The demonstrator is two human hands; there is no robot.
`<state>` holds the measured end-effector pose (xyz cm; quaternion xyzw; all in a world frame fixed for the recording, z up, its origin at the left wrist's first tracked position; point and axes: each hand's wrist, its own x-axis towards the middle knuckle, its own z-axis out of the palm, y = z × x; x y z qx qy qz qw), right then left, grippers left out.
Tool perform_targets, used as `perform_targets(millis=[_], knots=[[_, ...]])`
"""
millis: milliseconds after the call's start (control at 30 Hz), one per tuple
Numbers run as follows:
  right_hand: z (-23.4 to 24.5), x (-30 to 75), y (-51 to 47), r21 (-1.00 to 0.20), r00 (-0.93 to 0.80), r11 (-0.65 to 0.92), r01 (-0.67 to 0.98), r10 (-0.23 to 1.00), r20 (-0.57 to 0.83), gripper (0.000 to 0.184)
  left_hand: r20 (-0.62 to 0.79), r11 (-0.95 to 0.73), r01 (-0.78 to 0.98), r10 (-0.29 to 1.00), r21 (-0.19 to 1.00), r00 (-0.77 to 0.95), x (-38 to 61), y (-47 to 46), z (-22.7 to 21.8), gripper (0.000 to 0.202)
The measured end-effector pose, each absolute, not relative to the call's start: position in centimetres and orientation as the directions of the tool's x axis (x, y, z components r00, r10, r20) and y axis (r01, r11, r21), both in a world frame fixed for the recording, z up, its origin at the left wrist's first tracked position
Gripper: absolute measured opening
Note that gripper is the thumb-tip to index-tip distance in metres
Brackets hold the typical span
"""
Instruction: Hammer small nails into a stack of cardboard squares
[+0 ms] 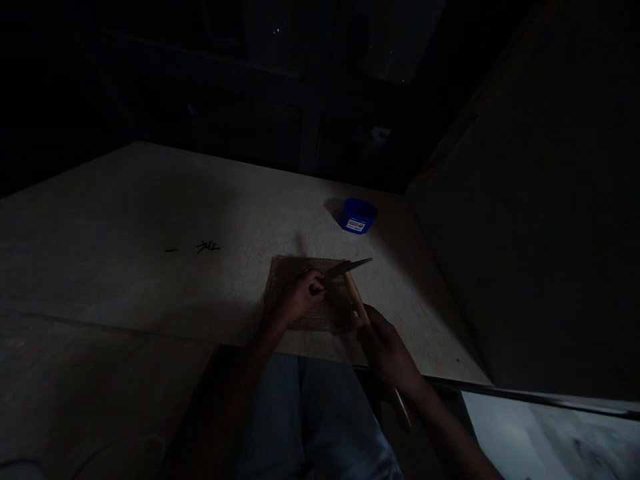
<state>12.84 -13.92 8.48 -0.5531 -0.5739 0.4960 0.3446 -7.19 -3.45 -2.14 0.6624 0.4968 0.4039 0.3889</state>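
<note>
A small brown woven mat (pixel 291 268) lies on a pale table (pixel 150 220) in dim light. My left hand (pixel 299 297) rests closed on the mat, pinching something small and dark that I cannot make out. My right hand (pixel 383 347) grips the pale wooden handle of a hammer (pixel 356 299), whose dark metal head points over the mat's far right corner, just beside my left fingers.
A blue round tub (pixel 357 216) with a white label stands beyond the mat. Several small dark nails (pixel 207 247) lie scattered to the left. A tall board wall (pixel 525 233) bounds the table on the right. My legs show below the table edge.
</note>
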Motion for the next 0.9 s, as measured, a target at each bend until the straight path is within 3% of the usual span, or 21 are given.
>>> perform_targets(millis=[100,167,367,500,700,833,900], knots=[[8.0,13.3,-12.6,-0.955,-0.148,-0.297,-0.023,0.945,-0.29,0.043,0.117,-0.175,0.33,0.975,0.928,0.19,-7.1,-3.5,-1.5,0.036],[7.2,14.0,-11.0,-0.915,-0.191,-0.335,-0.225,0.936,-0.296,0.041,0.117,-0.174,0.329,0.976,0.928,0.185,-7.2,-3.6,-1.2,0.037],[2.4,17.2,-6.4,-0.63,-0.429,-0.482,-0.608,0.868,-0.25,0.025,0.103,-0.178,0.35,0.969,0.92,0.223,-7.4,-3.8,-0.6,0.035],[0.4,18.7,-5.8,-0.488,-0.518,-0.555,-0.674,0.825,-0.224,0.023,0.12,-0.211,0.39,0.962,0.896,0.245,-7.5,-4.0,-0.6,0.038],[-0.3,19.4,-5.5,-0.416,-0.554,-0.576,-0.704,0.811,-0.186,0.017,0.246,-0.332,0.429,0.938,0.84,0.243,-9.4,-5.0,1.2,0.064],[-0.6,19.5,-5.3,-0.404,-0.556,-0.577,-0.71,0.811,-0.181,0.017,0.381,-0.356,0.49,0.923,0.795,0.053,-13.9,-4.4,2.4,0.064],[-0.6,19.4,-5.3,-0.404,-0.55,-0.574,-0.712,0.814,-0.187,0.019,0.382,-0.225,0.608,0.914,0.761,-0.14,-17.1,-3.5,2.4,0.055]])
